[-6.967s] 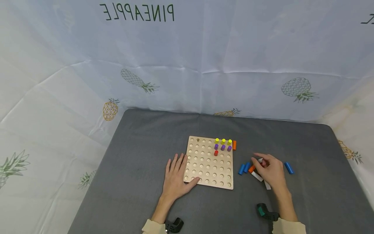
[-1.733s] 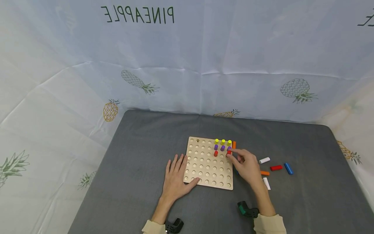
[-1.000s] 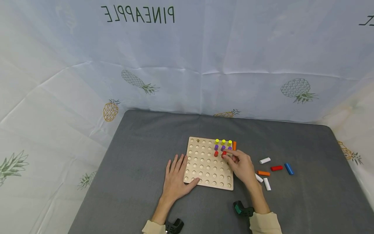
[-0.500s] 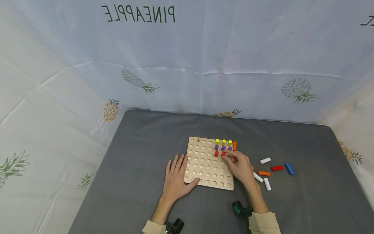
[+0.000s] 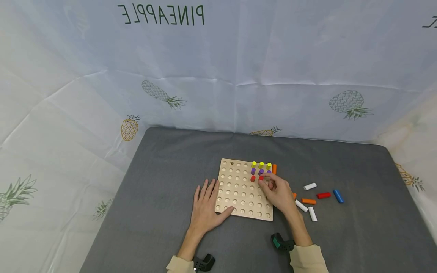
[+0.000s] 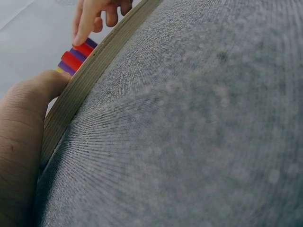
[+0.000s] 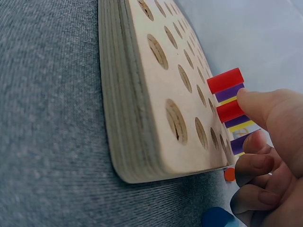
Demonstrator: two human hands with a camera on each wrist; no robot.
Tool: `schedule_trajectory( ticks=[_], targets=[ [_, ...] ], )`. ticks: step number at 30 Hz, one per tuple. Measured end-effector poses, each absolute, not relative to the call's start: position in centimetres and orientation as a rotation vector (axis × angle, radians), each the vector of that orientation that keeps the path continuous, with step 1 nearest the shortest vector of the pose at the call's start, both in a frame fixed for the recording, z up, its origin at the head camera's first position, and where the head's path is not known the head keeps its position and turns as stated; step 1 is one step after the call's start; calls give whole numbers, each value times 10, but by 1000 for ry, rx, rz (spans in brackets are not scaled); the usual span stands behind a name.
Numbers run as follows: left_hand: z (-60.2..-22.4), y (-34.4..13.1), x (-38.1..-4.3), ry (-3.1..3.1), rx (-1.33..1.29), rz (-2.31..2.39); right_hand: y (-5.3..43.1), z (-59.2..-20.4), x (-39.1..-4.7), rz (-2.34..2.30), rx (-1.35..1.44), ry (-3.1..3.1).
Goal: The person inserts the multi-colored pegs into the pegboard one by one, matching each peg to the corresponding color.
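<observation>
A square wooden pegboard [image 5: 239,197] with rows of round holes lies on the grey table. My left hand [image 5: 205,210] rests along its left side, fingers straight, the thumb on the front edge. Over the board's right part, my right hand [image 5: 281,193] pinches a red peg [image 5: 261,178] between thumb and index finger. That peg [image 7: 230,110] stands upright on the board, as the right wrist view shows. To its left stands another red peg [image 5: 253,178]. Behind them are a row of purple pegs [image 5: 253,171] and a row of yellow pegs [image 5: 261,165].
Right of the board lie loose pegs: white [image 5: 310,186], red [image 5: 323,195], orange [image 5: 308,201] and blue [image 5: 338,196]. An orange peg [image 5: 274,169] touches the board's far right edge. Another blue peg [image 7: 218,217] shows beneath my right hand in the right wrist view.
My right hand has come from the loose pegs to the board with a red peg. It has shifted from the right column to the middle one. My left hand has stayed put.
</observation>
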State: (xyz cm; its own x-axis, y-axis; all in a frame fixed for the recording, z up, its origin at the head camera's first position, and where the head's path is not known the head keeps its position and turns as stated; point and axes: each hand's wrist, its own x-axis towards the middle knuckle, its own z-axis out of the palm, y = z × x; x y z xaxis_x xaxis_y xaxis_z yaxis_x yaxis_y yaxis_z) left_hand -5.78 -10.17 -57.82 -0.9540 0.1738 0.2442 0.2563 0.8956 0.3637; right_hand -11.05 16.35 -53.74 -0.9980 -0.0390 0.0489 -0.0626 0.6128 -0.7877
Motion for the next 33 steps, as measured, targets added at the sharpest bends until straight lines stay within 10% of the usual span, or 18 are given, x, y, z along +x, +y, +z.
schedule_trajectory(
  ticks=[33],
  targets=[
    [-580, -102, -59, -2866, -322, -597, 164, -538, -110, 1369, 71, -2807]
  ],
)
